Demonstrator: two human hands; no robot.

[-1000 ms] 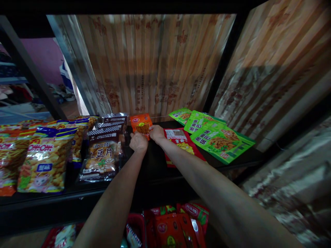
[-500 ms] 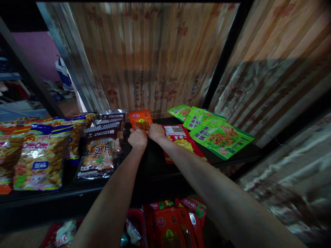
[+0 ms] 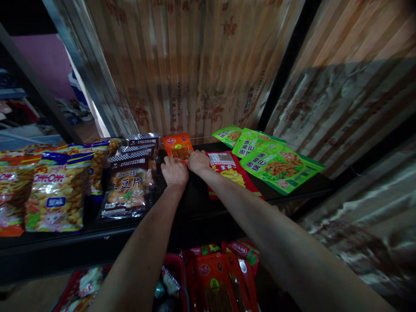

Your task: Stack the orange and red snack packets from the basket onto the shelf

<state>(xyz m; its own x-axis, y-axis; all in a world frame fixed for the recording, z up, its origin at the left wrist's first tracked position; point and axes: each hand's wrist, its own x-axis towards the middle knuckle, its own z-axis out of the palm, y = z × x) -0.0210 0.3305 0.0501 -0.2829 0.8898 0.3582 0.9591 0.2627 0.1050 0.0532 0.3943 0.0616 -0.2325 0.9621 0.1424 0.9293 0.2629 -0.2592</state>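
An orange snack packet (image 3: 178, 145) lies at the back of the black shelf (image 3: 195, 203), with both hands at its near edge. My left hand (image 3: 174, 172) touches its lower left part, fingers bent over it. The fingers of my right hand (image 3: 198, 162) are curled in at the packet's lower right corner. To the right is a red packet (image 3: 231, 173), partly behind my right forearm. Brown-and-clear packets (image 3: 128, 186) stand in a row left of my left hand.
Green packets (image 3: 279, 167) overlap at the shelf's right end. Yellow and orange snack bags (image 3: 56, 195) stand on the left. Below are a red basket (image 3: 183, 277) and more orange packets (image 3: 212, 281). A corrugated sheet wall (image 3: 208, 69) rises behind.
The view has shifted slightly. My left hand's fingers have spread a little over the orange packet's lower edge; my right hand stays at its corner.
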